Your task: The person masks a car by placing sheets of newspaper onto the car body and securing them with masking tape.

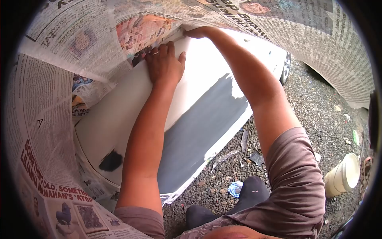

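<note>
My left hand point(165, 63) lies on a white car panel point(201, 59), fingers spread, their tips by the lower edge of a newspaper sheet point(147, 30). A ring shows on one finger. Farther along the same edge is my right hand point(197, 32), bent at the wrist, with its fingertips mostly hidden at the seam between paper and panel. I cannot make out whether it pinches anything. A large matte grey patch point(203, 123) runs along the panel below my forearms. A small dark grey spot point(111, 161) marks the panel's near left part.
Newspaper sheets point(51, 119) hang around the left, top and right of the view. Gravel ground point(306, 115) lies to the right, with a whitish bucket point(342, 175), a crumpled blue-and-white wrapper point(235, 189) and paper scraps. A car wheel point(285, 68) shows beyond my right arm.
</note>
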The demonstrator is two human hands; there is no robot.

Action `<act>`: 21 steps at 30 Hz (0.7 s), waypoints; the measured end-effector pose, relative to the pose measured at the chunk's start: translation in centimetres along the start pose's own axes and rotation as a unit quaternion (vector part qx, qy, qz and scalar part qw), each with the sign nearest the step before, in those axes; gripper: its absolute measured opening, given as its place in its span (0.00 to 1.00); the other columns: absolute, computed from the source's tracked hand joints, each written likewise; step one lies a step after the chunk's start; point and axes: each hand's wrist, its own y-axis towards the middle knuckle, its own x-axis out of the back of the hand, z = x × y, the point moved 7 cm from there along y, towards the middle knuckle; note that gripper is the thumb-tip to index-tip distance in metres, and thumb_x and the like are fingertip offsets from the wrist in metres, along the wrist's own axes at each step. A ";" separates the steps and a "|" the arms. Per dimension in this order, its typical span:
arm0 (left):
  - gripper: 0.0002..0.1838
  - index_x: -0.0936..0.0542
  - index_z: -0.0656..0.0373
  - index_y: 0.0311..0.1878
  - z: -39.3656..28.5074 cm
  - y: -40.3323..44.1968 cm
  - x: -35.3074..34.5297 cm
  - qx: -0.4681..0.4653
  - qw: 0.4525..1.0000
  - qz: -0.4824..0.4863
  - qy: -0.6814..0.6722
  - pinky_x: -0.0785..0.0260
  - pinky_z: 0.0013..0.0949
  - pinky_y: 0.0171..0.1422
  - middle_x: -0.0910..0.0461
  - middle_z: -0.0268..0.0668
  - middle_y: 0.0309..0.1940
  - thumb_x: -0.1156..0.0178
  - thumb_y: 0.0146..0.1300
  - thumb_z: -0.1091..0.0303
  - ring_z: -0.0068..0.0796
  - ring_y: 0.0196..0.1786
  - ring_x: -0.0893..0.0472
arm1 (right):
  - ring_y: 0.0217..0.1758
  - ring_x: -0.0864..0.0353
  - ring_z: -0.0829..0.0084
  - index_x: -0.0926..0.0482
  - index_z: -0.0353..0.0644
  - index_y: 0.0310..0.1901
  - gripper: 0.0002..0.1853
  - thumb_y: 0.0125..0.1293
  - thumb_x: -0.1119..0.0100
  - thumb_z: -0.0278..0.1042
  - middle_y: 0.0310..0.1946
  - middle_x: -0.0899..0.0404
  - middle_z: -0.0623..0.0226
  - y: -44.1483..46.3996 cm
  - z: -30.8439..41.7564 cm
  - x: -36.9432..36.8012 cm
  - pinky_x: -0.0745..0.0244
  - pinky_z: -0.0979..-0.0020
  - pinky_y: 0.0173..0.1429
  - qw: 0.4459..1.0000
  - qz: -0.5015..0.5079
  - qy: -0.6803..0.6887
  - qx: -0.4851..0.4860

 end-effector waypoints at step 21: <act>0.31 0.28 0.44 0.77 -1.4 0.9 -1.3 0.063 0.996 0.051 0.030 0.45 0.74 0.77 0.28 0.46 0.72 0.49 0.79 0.41 0.52 0.77 0.29 | 0.62 0.17 0.53 0.22 0.54 0.70 0.29 0.69 0.33 0.48 0.57 0.16 0.56 0.2 -2.7 -0.3 0.23 0.50 0.66 0.999 -0.024 -0.002 -0.047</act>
